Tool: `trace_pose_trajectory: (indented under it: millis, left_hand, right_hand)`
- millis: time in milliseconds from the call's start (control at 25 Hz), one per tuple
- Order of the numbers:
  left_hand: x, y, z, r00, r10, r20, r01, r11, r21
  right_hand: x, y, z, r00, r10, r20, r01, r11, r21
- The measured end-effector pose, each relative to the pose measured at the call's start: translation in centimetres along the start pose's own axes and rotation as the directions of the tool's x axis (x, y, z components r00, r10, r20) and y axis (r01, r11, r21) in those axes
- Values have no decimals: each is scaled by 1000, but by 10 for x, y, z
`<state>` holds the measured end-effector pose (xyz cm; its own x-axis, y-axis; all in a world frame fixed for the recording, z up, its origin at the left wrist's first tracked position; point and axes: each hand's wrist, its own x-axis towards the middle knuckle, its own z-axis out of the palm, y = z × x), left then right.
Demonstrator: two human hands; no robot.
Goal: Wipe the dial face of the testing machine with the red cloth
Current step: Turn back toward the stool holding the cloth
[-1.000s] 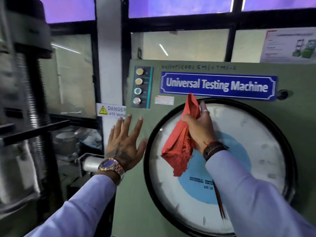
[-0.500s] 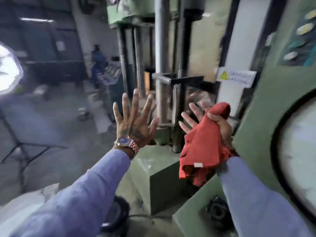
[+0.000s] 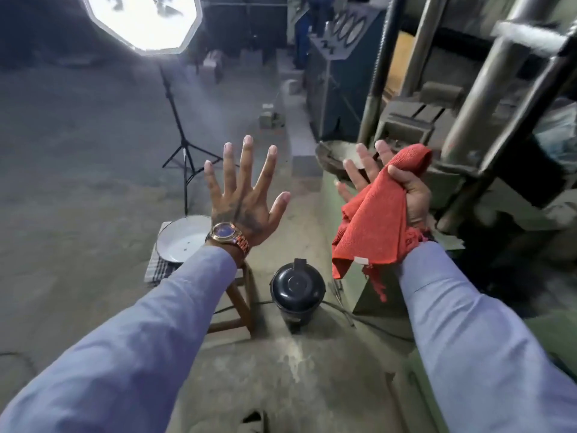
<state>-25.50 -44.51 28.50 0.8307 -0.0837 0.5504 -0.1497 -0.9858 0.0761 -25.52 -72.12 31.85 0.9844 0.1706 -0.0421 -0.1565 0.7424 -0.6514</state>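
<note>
Head view: both arms reach forward in light blue sleeves over a grey concrete floor point(image 3: 78, 170). The left hand point(image 3: 246, 201) is held up with its back to the camera, all 5 fingers spread wide and holding nothing. A watch point(image 3: 225, 233) with a dark face sits on that wrist.

The right hand point(image 3: 402, 189) is raised to about the same height, well apart from the left. Its thumb pinches the red cloth point(image 3: 373, 220) against the palm, while the other fingers point(image 3: 363, 160) stick out straight and apart behind the cloth. The cloth is bunched at the top by the thumb and hangs down over the wrist, with a small white tag near its lower edge and frayed threads trailing below.

The dial face is out of sight here. Only columns and a grey-green base of a machine point(image 3: 487, 98) show at the right, just behind the right hand, blurred.

Below the left wrist a white bowl point(image 3: 181, 239) rests on a checked cloth on a wooden stool point(image 3: 242, 307). Beside the stool, between the 2 arms, a black can point(image 3: 296, 292) stands on the floor. A bright lamp point(image 3: 143, 20) on a black tripod stands further back at the left. A dark cabinet point(image 3: 337, 57) with round gauges shows at the rear.
</note>
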Motion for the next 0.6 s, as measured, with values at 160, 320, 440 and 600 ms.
trace_pose_trajectory:
  millis: [160, 320, 440, 600]
  left_hand:
    - [-10, -44, 59, 997, -10, 74, 12, 1000, -26]
    - [-8, -65, 140, 987, 59, 152, -48, 996, -76]
    - [-11, -73, 194, 970, 76, 231, -50, 992, -117]
    - [-11, -80, 242, 945, 82, 316, -40, 990, -138]
  right_hand:
    - [50, 61, -19, 997, 72, 31, -71, 997, -40]
    - [94, 113, -58, 997, 70, 39, -67, 996, -67]
    - [118, 153, -83, 997, 75, 29, -74, 996, -39]
    - [138, 191, -108, 995, 96, -41, -97, 995, -10]
